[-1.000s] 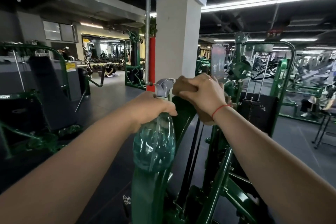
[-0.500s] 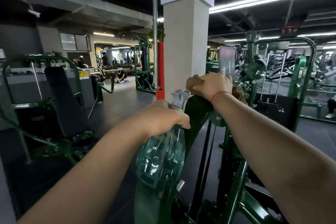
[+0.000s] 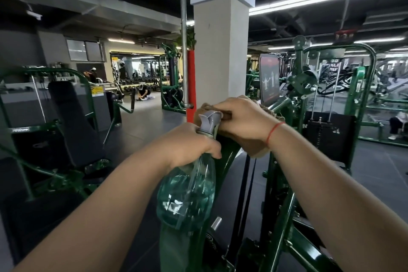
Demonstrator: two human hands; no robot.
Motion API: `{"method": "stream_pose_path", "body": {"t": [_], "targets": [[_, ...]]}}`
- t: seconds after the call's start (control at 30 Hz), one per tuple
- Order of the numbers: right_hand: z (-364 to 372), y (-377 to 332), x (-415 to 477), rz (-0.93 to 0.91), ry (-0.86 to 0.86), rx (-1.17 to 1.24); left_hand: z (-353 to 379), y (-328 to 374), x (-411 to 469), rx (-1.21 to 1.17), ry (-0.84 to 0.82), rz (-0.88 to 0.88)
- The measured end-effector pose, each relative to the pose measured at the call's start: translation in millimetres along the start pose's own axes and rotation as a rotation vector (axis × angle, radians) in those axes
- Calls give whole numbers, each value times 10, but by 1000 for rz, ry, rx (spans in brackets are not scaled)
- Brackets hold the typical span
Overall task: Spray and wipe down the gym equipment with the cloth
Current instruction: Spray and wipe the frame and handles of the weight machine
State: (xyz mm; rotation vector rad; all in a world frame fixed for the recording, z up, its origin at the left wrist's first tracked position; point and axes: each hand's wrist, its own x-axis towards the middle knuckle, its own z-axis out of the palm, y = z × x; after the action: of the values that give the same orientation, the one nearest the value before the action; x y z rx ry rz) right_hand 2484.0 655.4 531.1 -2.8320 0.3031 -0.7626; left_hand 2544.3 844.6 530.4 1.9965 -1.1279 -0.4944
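Note:
My left hand (image 3: 189, 143) grips the neck of a clear green spray bottle (image 3: 187, 194) with a grey trigger head (image 3: 209, 120), held upright in front of a dark green machine frame (image 3: 225, 161). My right hand (image 3: 240, 119) presses a brown cloth (image 3: 258, 150) onto the top of that curved frame, fingers wrapped over the cloth. Part of the cloth hangs below my wrist. A red string circles my right wrist.
A white pillar (image 3: 220, 55) marked "Demonpro" stands just behind the machine, with a grey pipe (image 3: 184, 46) and red padding (image 3: 191, 79) beside it. A weight stack (image 3: 324, 134) is at right. A black padded seat machine (image 3: 72, 121) stands left. People are far back.
The view has shifted right and down slightly. My right hand with the cloth slid left along the frame top, closer to the bottle's trigger head. My left hand kept holding the bottle.

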Motion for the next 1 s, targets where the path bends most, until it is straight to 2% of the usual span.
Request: {"method": "stream_pose_path", "body": {"t": [0.1,0.17,0.27,0.37,0.5,0.67,0.83,1.0], "targets": [[-104,279,70,-14,-183,254,-20,-31,22,6,4,-3],[-99,426,152,45,-131,282,-37,-51,29,-1,1,-13],[-49,568,372,166,28,168,-56,-72,23,-34,4,0],[-32,636,549,291,100,47,-39,-108,11,-68,-18,-4],[-20,577,585,396,95,-65,-15,-109,-33,-55,-14,7],[27,327,379,382,103,-116,-7,-74,-90,-86,-1,0],[185,42,-76,262,286,-28,16,-72,-62,-15,31,12],[547,-120,-430,317,628,171,33,-18,-56,13,8,9]]}}
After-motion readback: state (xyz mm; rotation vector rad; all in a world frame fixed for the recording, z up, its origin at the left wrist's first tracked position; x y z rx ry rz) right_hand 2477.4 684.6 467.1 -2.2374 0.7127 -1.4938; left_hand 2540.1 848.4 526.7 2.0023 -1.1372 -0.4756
